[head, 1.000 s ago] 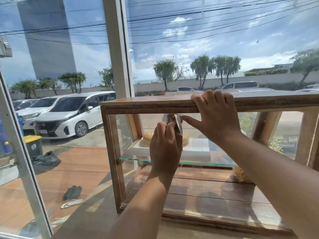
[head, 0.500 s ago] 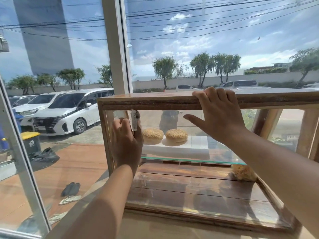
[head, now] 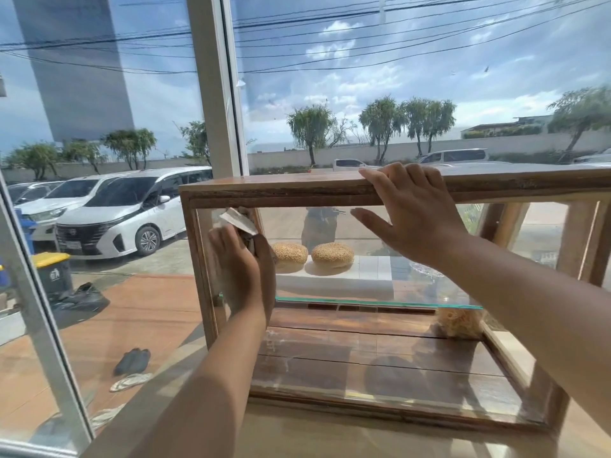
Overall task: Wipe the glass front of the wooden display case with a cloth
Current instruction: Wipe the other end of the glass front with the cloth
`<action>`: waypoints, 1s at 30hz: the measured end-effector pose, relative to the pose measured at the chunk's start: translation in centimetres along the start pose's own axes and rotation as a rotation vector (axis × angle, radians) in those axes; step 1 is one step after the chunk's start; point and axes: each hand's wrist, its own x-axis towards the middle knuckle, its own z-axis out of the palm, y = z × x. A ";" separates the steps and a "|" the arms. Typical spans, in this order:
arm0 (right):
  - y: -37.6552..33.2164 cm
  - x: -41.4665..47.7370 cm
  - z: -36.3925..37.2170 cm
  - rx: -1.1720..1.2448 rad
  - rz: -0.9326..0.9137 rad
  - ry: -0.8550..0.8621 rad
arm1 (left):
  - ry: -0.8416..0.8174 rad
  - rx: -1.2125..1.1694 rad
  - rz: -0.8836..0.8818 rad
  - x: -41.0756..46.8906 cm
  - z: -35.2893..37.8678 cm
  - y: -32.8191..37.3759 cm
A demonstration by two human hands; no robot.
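Cloth (head: 238, 220) is bunched in your left hand (head: 243, 269), with a pale corner sticking up past your fingers. You press it to the glass front (head: 363, 342) near its upper left corner, just beside the left post of the wooden display case (head: 281, 186). Your fingers curl round the cloth. Your right hand (head: 413, 213) rests spread on the case's top board, fingers laid over the front edge and thumb out across the glass, holding nothing. Inside, two sesame buns (head: 332, 255) sit on a white slab above the glass shelf (head: 380, 302). The case stands on a pale counter (head: 330, 438) against a tall window. Outside you see a white van (head: 125, 209), a yellow-lidded bin (head: 53, 269) and sandals (head: 132, 361) on reddish paving.
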 end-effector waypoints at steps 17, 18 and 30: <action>0.2 0.2 -0.6 0.083 0.048 -0.046 | -0.185 0.074 0.582 -4.0 2.9 6.9; 0.2 0.1 -0.6 0.081 0.043 -0.045 | -0.178 0.101 0.590 -3.7 2.8 6.4; -0.1 0.0 -0.1 -0.030 0.027 -0.032 | -0.007 0.205 0.370 0.3 -0.1 -2.3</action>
